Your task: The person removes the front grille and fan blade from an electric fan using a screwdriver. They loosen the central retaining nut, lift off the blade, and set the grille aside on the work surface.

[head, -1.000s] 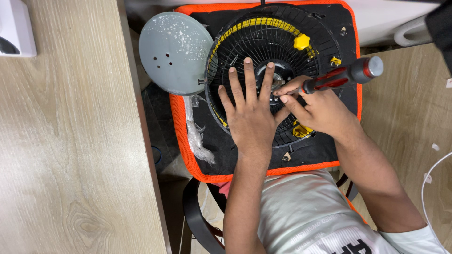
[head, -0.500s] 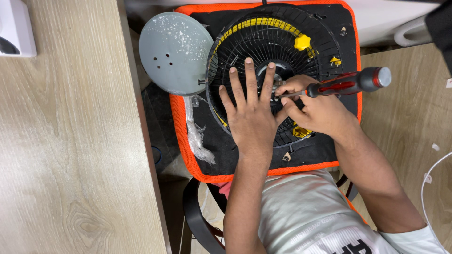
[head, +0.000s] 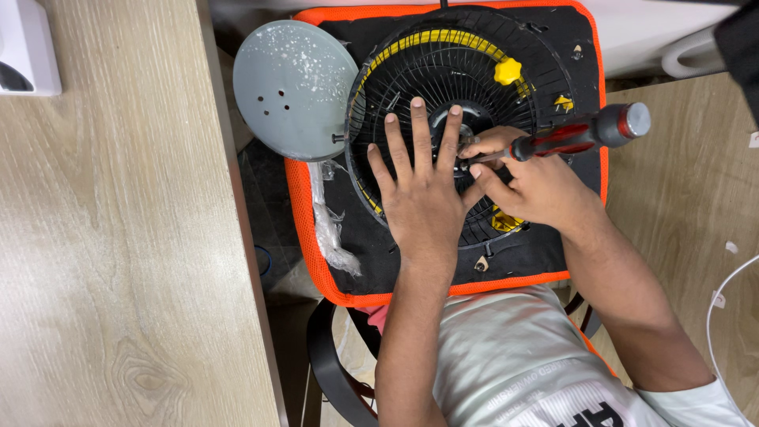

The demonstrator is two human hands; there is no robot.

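Note:
A black wire fan grille (head: pixel 443 71) with yellow clips lies on a black cushion with an orange edge (head: pixel 316 261). My left hand (head: pixel 423 198) rests flat on the grille, fingers spread. My right hand (head: pixel 530 186) grips a screwdriver (head: pixel 581 133) with a red and black handle, its tip at the grille's centre hub. The tip itself is hidden by my fingers. A round grey fan base (head: pixel 292 87) sticks out at the grille's left.
A light wooden tabletop (head: pixel 111 237) fills the left side, with a white object (head: pixel 28 47) at its far corner. Wooden surface (head: pixel 696 205) lies at the right with a white cable (head: pixel 723 300). A clear plastic wrap (head: pixel 328 229) lies on the cushion.
The screwdriver handle has swung slightly right and down in my right hand. My left hand has stayed flat on the grille.

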